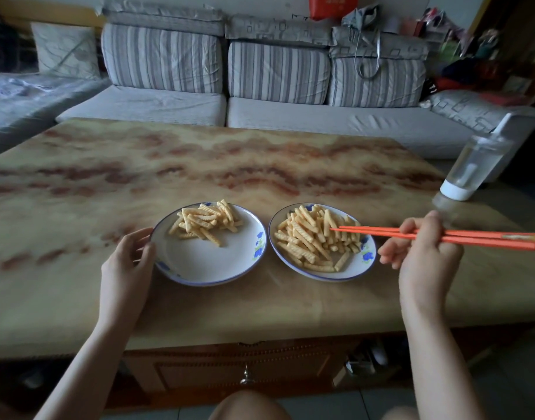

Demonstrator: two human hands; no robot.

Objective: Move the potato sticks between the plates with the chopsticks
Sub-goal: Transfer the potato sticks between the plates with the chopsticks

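Note:
Two white plates with blue flowers sit side by side near the table's front. The left plate (211, 265) carries a small heap of crinkle-cut potato sticks (204, 221) at its far side. The right plate (358, 268) holds a bigger heap of potato sticks (313, 237). My right hand (423, 253) grips a pair of orange chopsticks (381, 231), whose tips lie together over the middle of the right heap. I cannot tell whether a stick is pinched between the tips. My left hand (125, 262) holds the left plate's left rim with curled fingers.
The plates stand on a marbled tan table (169, 165) with a drawer below its front edge. A clear water bottle (472, 168) with a white base stands at the table's right edge. A striped sofa (223, 71) runs along the far side. My knee (248, 404) shows at the bottom.

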